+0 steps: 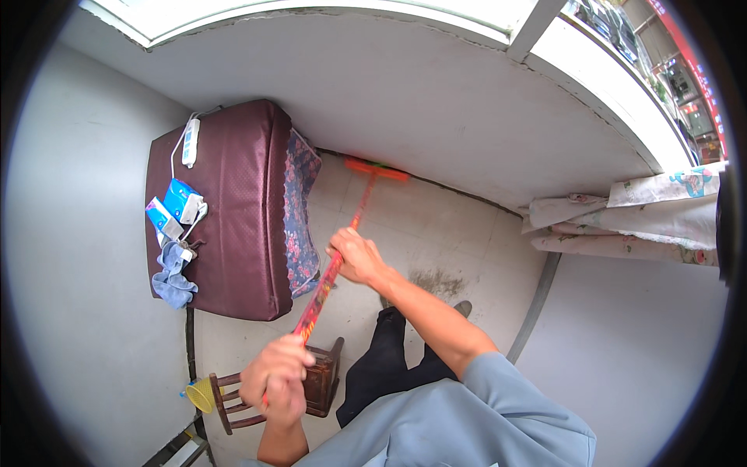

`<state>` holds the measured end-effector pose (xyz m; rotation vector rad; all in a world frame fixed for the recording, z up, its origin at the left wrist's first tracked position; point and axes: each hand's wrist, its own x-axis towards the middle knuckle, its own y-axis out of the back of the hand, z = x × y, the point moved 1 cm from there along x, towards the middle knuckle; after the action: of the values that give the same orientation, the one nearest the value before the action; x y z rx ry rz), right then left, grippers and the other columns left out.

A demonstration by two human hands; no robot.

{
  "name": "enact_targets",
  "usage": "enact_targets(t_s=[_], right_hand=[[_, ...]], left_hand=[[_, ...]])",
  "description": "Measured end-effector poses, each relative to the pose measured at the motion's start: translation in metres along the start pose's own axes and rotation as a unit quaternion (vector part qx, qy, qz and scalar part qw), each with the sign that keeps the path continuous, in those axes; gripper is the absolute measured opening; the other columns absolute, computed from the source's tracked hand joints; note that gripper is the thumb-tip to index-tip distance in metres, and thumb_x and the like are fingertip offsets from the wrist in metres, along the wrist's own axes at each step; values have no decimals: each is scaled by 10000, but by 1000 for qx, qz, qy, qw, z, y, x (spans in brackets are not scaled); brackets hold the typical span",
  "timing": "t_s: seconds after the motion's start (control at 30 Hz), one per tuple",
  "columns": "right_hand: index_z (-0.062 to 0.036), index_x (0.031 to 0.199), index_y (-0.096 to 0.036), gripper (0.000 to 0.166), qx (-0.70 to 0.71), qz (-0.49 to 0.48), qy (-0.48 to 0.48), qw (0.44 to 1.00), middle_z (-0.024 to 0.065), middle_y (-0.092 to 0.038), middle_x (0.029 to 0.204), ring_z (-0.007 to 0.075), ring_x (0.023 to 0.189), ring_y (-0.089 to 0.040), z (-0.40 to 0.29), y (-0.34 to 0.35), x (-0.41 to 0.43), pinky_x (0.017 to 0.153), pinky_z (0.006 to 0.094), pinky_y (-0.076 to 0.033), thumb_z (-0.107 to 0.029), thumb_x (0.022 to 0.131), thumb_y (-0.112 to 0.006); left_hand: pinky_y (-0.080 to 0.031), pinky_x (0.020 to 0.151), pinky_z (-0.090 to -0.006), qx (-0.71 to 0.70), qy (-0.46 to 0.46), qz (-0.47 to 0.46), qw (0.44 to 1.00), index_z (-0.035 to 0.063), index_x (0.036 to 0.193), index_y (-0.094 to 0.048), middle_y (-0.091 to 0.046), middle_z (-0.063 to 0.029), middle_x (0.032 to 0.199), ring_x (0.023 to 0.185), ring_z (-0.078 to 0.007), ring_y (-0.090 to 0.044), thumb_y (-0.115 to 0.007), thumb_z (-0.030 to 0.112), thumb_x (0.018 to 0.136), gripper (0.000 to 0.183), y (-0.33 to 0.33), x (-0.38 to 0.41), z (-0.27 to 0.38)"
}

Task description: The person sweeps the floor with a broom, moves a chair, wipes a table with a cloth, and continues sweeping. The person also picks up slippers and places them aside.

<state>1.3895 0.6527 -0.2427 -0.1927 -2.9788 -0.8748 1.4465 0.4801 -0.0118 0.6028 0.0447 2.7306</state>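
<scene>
Both of my hands are around the red patterned handle (321, 295) of a push broom or mop. My left hand (274, 376) grips it near its top end, close to my body. Farther down the shaft, my right hand (355, 255) is closed around it. The orange head (376, 169), with a bit of green along it, lies on the floor against the foot of the wall. It is blurred, so its bristles or pad cannot be made out. A dark patch of dirt (437, 282) marks the pale tiled floor (455, 227) between my shoes and the wall.
On the left stands a table with a maroon cover (233, 216), holding a power strip (190, 143), tissue packs (182, 201) and a blue cloth (174, 277). A wooden chair (321, 379) and yellow basket (201, 396) are lower left. A curtain (636, 219) hangs at right.
</scene>
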Motion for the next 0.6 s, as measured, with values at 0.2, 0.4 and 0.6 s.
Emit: enact_targets(t_s=[0.2, 0.4, 0.6], right_hand=[[-49, 896, -628, 214, 14, -96, -7, 995, 143, -634, 1036, 352, 1043, -592, 30, -85, -6, 818, 505, -536, -257, 872, -673], [-40, 793, -635, 265, 44, -113, -68, 990, 143, -657, 901, 347, 934, -620, -37, -57, -62, 782, 484, -543, -285, 893, -641], [-34, 715, -629, 273, 30, -82, -13, 996, 139, -657, 793, 345, 855, -633, -95, -14, -46, 689, 487, -538, -245, 889, -643]], left_hand=[[-535, 768, -472, -9, 83, 73, 994, -7, 773, -542, -561, -121, 654, 637, -259, -620, -438, 124, 1013, 292, 24, -16, -40], [-570, 662, -450, 14, 54, 9, 998, 5, 707, -515, -540, -113, 566, 518, -255, -605, -439, 167, 1030, 369, 32, 5, 20], [-521, 530, -446, -56, -65, -9, 996, 17, 730, -484, -473, -120, 530, 442, -249, -497, -548, 311, 1027, 423, 39, 39, 72]])
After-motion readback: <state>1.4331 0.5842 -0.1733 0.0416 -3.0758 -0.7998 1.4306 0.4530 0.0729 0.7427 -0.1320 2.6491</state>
